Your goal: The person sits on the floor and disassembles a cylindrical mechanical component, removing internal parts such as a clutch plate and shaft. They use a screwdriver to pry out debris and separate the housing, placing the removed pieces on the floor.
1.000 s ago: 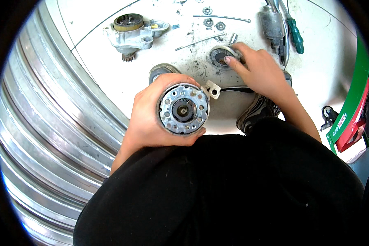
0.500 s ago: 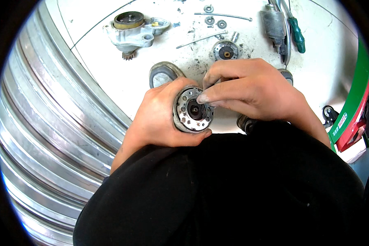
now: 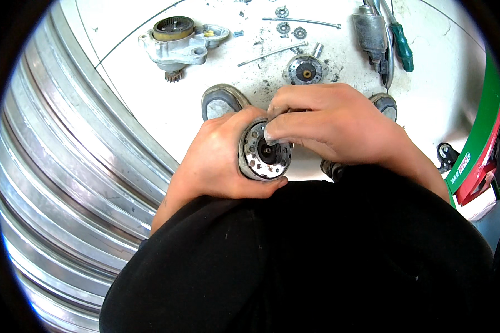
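While the white floor point(image 3: 347, 66) is spreading beneath, the left hand point(image 3: 222, 152) is curling snugly around, and the right hand point(image 3: 328, 122) is bringing nearly closed fingertips point(image 3: 268, 134), any grip hidden, to one metal cylinder point(image 3: 258, 161). Since the right hand is no longer touching the round end cap point(image 3: 305, 71), work is apparently centring on the cylinder. Small gears point(image 3: 299, 33) are lying beyond the cap.

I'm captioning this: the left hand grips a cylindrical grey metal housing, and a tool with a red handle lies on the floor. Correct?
Not quite: in the head view, the tool's handle is green. The left hand does grip the housing.
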Motion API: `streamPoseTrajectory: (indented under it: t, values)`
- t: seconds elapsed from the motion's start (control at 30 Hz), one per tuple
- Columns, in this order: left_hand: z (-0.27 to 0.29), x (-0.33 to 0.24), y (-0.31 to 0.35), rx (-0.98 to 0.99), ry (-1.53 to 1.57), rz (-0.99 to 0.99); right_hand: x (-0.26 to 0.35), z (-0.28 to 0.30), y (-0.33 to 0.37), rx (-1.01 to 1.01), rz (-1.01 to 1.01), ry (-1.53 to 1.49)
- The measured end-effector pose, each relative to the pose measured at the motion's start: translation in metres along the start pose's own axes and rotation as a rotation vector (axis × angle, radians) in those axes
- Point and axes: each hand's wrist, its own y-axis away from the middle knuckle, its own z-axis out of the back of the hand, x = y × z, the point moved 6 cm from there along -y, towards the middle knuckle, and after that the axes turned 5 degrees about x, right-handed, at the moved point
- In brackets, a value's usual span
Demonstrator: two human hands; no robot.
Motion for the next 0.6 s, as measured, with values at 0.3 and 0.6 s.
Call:
streamPoseTrajectory:
  t: [0.3,0.6]
  values:
    - [-0.006,0.007,-0.004,0.088,0.188,-0.050,0.008,-0.002,-0.002,0.065,0.026,0.117]
    - [-0.008,0.005,-0.007,0.179,0.217,-0.042,0.009,-0.005,-0.002,0.081,-0.023,0.046]
